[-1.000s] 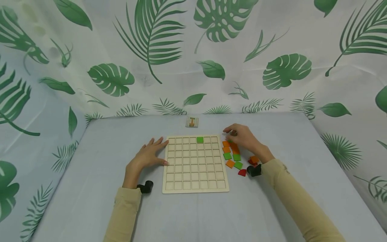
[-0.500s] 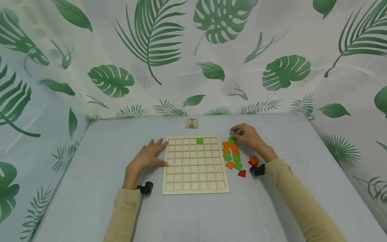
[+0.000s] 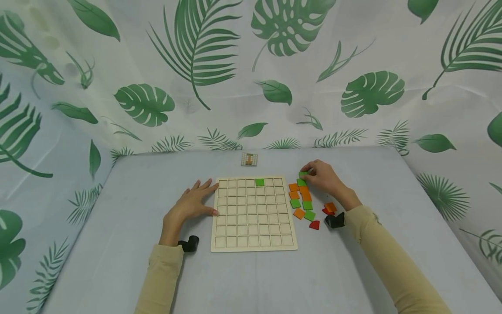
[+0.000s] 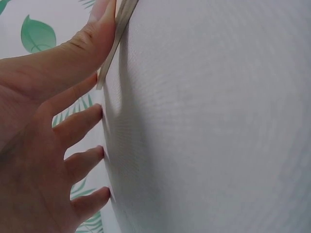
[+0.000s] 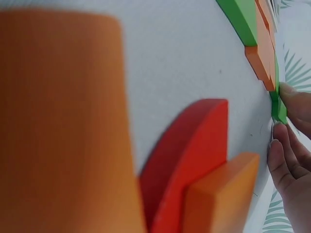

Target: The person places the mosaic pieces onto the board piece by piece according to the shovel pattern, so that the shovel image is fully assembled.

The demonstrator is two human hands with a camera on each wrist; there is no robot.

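A pale wooden grid board (image 3: 252,213) lies mid-table with one green tile (image 3: 259,182) in its top row. My left hand (image 3: 193,203) is at the board's left edge, fingers spread, thumb and index fingertip touching the rim. In the left wrist view, the thumb (image 4: 80,46) lies along the edge of the board (image 4: 116,48). To the right of the board, my right hand (image 3: 323,178) pinches a green square tile (image 3: 303,174) at the far end of a column of tiles. The right wrist view shows that tile (image 5: 279,110) between thumb and fingers, low over the table.
Several orange tiles (image 3: 294,195) and green tiles (image 3: 309,216) lie along the board's right side. A red rounded piece (image 3: 314,225) sits nearer, and an orange tile (image 3: 330,207) overlaps red beside the right wrist. A small pattern card (image 3: 249,159) lies behind the board.
My right hand has shifted slightly right from near the board's corner, uncovering the far end of the tile column, a green tile showing in its fingers. The left hand stays at the board's edge.
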